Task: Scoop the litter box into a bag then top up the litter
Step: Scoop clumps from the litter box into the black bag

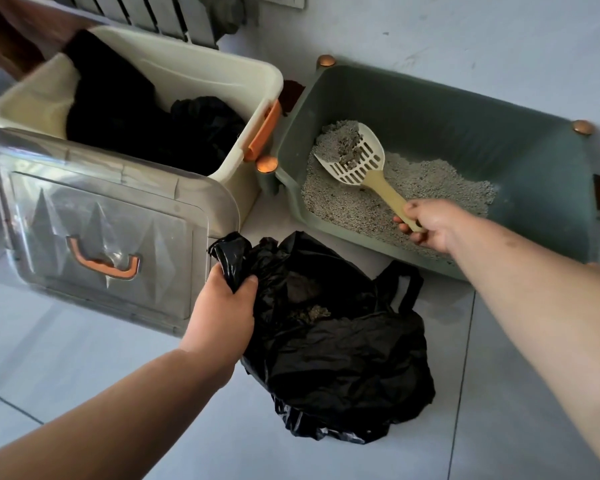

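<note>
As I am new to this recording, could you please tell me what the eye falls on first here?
The black bag lies crumpled on the floor at the centre, its edge gripped by the left hand. Behind it to the right, the right hand holds a cream scoop loaded with clumps inside the green litter box.

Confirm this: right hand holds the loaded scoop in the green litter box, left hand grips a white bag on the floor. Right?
One slip: the head view shows the bag is black, not white. The right hand does hold the loaded scoop in the green litter box, and the left hand grips the bag.
</note>
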`<state>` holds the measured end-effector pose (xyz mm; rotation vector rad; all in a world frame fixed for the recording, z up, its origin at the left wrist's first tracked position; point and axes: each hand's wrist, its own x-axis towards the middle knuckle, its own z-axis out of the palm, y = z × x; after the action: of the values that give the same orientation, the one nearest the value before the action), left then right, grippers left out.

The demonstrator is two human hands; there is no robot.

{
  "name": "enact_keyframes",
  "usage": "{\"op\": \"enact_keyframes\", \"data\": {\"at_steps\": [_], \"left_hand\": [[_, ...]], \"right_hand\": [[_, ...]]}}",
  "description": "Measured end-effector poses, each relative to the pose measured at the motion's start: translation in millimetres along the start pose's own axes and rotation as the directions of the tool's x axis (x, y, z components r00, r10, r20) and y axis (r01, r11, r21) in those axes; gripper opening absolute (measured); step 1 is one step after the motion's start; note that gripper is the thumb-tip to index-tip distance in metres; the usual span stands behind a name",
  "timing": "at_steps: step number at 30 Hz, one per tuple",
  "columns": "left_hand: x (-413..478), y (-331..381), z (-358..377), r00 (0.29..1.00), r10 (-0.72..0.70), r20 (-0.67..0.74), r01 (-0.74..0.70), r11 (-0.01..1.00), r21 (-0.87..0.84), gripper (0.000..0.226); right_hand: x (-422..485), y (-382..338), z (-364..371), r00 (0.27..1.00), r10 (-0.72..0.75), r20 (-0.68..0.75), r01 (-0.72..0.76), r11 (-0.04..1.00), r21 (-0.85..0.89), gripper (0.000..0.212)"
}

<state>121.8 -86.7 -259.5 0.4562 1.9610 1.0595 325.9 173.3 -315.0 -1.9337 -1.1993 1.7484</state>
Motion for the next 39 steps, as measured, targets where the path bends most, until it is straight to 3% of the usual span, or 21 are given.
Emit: {"op": "enact_keyframes", "data": {"at_steps": [18, 26, 32, 39], "left_hand": [[-5, 5, 6, 1.000, 0.002, -0.003, -0.002, 1.000, -0.014, 0.008], [-7, 8, 7, 1.000, 0.012, 0.007, -0.012, 1.000, -0.024, 0.011], [-7, 8, 8, 1.000, -0.012, -0.001, 0.012, 0.999, -0.040, 0.010], [-5, 6, 9, 0.999, -0.040, -0.014, 0.039, 0.999, -0.038, 0.009]], "right_hand": [[1, -1, -30, 0.999, 0.001, 0.035, 0.003, 0.992, -0.123, 0.033], [7, -30, -60, 1.000, -0.002, -0.014, -0.002, 0.960, -0.279, 0.024], [8, -65, -42, 0.999, -0.048, -0.007, 0.040, 0.903, -0.429, 0.015], [22, -60, -45, 0.999, -0.015, 0.036, 0.024, 0.970, -0.243, 0.017]]}}
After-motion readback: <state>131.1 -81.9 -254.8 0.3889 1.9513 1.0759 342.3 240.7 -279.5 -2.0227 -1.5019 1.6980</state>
